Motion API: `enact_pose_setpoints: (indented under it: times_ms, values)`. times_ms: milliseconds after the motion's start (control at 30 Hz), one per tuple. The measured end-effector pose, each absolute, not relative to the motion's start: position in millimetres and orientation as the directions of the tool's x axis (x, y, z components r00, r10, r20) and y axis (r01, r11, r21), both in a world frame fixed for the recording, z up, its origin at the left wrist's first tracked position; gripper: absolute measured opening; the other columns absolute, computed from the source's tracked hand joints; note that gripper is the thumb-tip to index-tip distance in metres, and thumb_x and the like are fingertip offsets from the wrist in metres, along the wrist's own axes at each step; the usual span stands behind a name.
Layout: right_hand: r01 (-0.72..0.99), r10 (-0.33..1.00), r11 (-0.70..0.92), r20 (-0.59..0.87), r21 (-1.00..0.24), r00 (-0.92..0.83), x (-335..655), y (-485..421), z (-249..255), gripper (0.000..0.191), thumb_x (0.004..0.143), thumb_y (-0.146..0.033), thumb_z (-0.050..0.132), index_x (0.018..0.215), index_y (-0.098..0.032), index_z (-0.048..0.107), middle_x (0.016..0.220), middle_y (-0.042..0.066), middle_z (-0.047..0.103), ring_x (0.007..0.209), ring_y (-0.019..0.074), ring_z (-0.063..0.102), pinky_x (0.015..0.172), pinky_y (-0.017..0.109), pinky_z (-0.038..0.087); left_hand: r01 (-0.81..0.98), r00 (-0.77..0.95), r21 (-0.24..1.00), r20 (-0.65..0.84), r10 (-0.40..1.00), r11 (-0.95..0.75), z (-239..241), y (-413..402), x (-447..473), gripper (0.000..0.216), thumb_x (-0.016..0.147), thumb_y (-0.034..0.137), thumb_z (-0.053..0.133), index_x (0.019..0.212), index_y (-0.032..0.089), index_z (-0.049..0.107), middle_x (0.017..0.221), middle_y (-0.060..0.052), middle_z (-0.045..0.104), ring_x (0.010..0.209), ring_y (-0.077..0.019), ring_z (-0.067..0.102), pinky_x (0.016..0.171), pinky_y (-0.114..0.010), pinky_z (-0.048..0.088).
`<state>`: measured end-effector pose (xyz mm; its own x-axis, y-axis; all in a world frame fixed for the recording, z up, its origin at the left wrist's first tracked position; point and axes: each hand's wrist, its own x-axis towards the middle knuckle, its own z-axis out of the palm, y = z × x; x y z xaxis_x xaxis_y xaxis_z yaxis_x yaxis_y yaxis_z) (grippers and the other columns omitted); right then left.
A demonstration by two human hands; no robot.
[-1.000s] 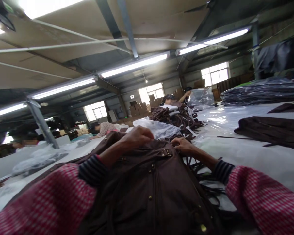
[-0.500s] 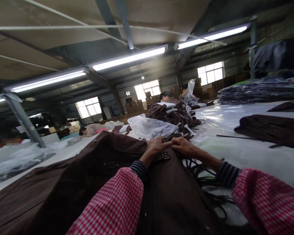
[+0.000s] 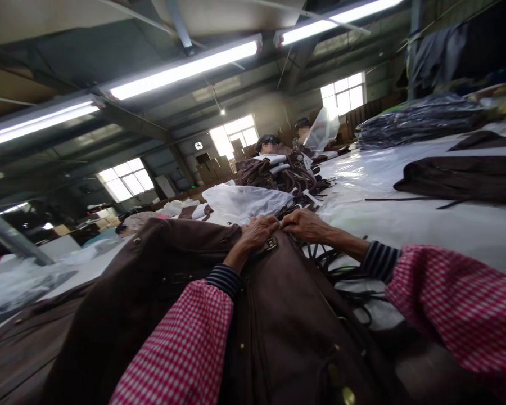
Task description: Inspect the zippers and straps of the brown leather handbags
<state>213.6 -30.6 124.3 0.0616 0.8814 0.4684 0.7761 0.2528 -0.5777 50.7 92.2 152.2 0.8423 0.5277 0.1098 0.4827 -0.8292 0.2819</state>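
A dark brown jacket (image 3: 278, 292) with metal snaps and a small buckle (image 3: 271, 243) spreads over the near part of the table. My left hand (image 3: 258, 232) is closed on its far edge, just above the buckle. Close beside it, my right hand (image 3: 304, 226) pinches the same edge, thumb and fingertips together. The fingertips of both hands nearly meet, and what lies between them is too small to make out. Dark cords (image 3: 320, 253) hang in loops below my right wrist.
A clear plastic bag (image 3: 244, 199) lies beyond my hands, in front of a pile of brown garments (image 3: 278, 173). On the right are another brown garment (image 3: 459, 177) and a stack of plastic-wrapped items (image 3: 421, 118). Co-workers (image 3: 269, 145) are at the far side.
My view has tilted down and shifted, so the ceiling and the pile sit higher in the picture. Both hands keep their hold on the jacket's edge.
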Motion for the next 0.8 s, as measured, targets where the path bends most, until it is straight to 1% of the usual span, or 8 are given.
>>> enact_pose_setpoints:
  times_ms: [133, 233, 400, 500, 600, 667, 733, 800]
  values:
    - [0.829, 0.877, 0.263, 0.48, -0.493, 0.007, 208.7, -54.3, 139.6, 0.017, 0.081, -0.019, 0.062, 0.08, -0.017, 0.079, 0.073, 0.004, 0.071, 0.073, 0.0185, 0.061, 0.069, 0.028, 0.035, 0.481, 0.839, 0.276, 0.13, 0.528, -0.832, 148.8, 94.2, 50.3, 0.04, 0.1, 0.05, 0.038, 0.109, 0.026, 0.069, 0.111, -0.006, 0.06, 0.115, -0.0305, 0.045, 0.108, -0.053, 0.033]
    - [0.816, 0.882, 0.304, 0.47, -0.492, -0.046, 203.3, -82.8, 143.5, 0.017, 0.083, -0.017, 0.062, 0.08, -0.016, 0.078, 0.071, 0.003, 0.07, 0.07, 0.0167, 0.061, 0.067, 0.026, 0.035, 0.475, 0.84, 0.272, 0.142, 0.523, -0.837, 147.4, 95.7, 49.5, 0.039, 0.1, 0.048, 0.038, 0.107, 0.025, 0.068, 0.109, -0.006, 0.06, 0.112, -0.0283, 0.047, 0.108, -0.051, 0.034]
    - [0.686, 0.918, 0.363, 0.369, -0.631, -0.147, 187.9, -160.8, 137.3, 0.02, 0.093, -0.026, 0.061, 0.082, -0.016, 0.074, 0.069, -0.002, 0.064, 0.065, 0.0127, 0.058, 0.062, 0.024, 0.037, 0.49, 0.827, 0.278, 0.152, 0.541, -0.826, 147.9, 96.2, 49.9, 0.036, 0.1, 0.047, 0.041, 0.106, 0.025, 0.069, 0.109, -0.006, 0.062, 0.113, -0.0307, 0.047, 0.104, -0.052, 0.037]
    - [0.672, 0.947, 0.313, 0.277, -0.672, -0.164, 176.7, -207.0, 129.1, 0.027, 0.098, -0.036, 0.06, 0.081, -0.018, 0.07, 0.069, -0.003, 0.061, 0.066, 0.012, 0.056, 0.064, 0.023, 0.038, 0.498, 0.818, 0.283, 0.162, 0.553, -0.82, 147.4, 94.7, 50.7, 0.033, 0.099, 0.046, 0.044, 0.103, 0.027, 0.071, 0.109, -0.005, 0.063, 0.114, -0.0319, 0.048, 0.103, -0.053, 0.038]
    - [0.638, 0.973, 0.228, 0.197, -0.735, -0.121, 169.4, -233.7, 119.5, 0.028, 0.098, -0.044, 0.061, 0.086, -0.021, 0.072, 0.078, -0.002, 0.064, 0.08, 0.0157, 0.06, 0.073, 0.025, 0.04, 0.496, 0.81, 0.283, 0.191, 0.555, -0.821, 149.0, 92.6, 49.8, 0.029, 0.096, 0.043, 0.05, 0.1, 0.027, 0.074, 0.105, -0.005, 0.065, 0.11, -0.0301, 0.052, 0.1, -0.05, 0.042]
    - [0.531, 0.988, 0.155, 0.123, -0.833, -0.096, 168.5, -238.9, 113.7, 0.025, 0.096, -0.045, 0.064, 0.093, -0.022, 0.074, 0.085, 0.0, 0.066, 0.085, 0.0177, 0.06, 0.072, 0.025, 0.041, 0.487, 0.798, 0.282, 0.242, 0.553, -0.826, 156.1, 89.0, 48.4, 0.026, 0.094, 0.036, 0.053, 0.101, 0.024, 0.074, 0.102, -0.005, 0.064, 0.103, -0.0271, 0.057, 0.097, -0.046, 0.046]
    - [0.376, 0.991, 0.096, 0.055, -0.922, -0.119, 170.9, -236.2, 110.0, 0.027, 0.093, -0.046, 0.066, 0.094, -0.021, 0.075, 0.083, 0.001, 0.064, 0.077, 0.0157, 0.057, 0.063, 0.023, 0.038, 0.473, 0.772, 0.282, 0.324, 0.547, -0.835, 170.7, 79.9, 47.4, 0.025, 0.091, 0.028, 0.053, 0.106, 0.022, 0.073, 0.106, -0.007, 0.063, 0.101, -0.025, 0.059, 0.096, -0.043, 0.047]
    - [0.268, 0.992, 0.079, 0.049, -0.96, -0.117, 175.4, -227.9, 109.2, 0.031, 0.092, -0.048, 0.066, 0.091, -0.018, 0.075, 0.077, 0.001, 0.061, 0.067, 0.0125, 0.051, 0.056, 0.023, 0.034, 0.395, 0.793, 0.272, 0.381, 0.475, -0.878, 190.7, 61.5, 46.3, 0.027, 0.089, 0.022, 0.054, 0.108, 0.021, 0.072, 0.112, -0.007, 0.064, 0.105, -0.0243, 0.059, 0.099, -0.041, 0.046]
